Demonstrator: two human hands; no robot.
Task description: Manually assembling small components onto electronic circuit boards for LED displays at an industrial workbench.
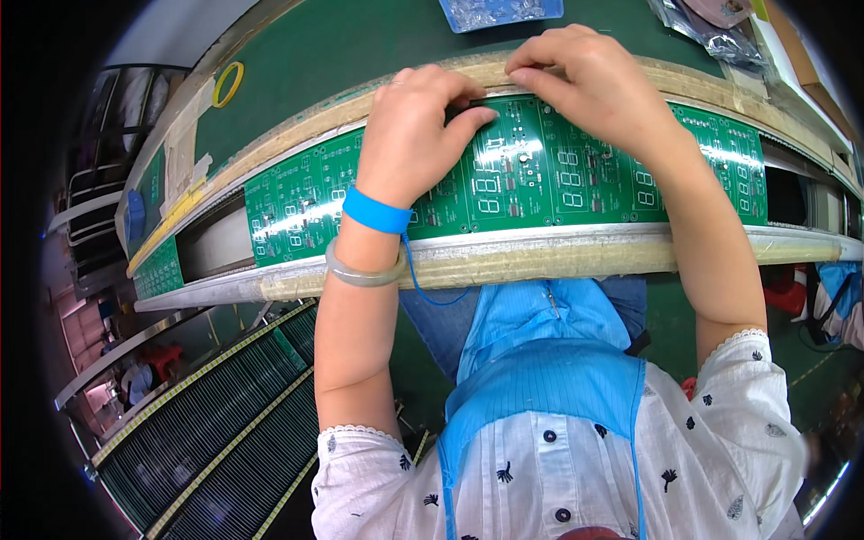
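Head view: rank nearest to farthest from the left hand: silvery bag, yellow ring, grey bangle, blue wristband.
From the left hand, in the head view:
1. Blue wristband: on the left wrist.
2. Grey bangle: on the left forearm, below the wristband.
3. Yellow ring: on the table, upper left.
4. Silvery bag: upper right, beyond the right hand.

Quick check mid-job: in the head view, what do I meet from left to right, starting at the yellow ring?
Yellow ring, left hand, right hand, plastic bag.
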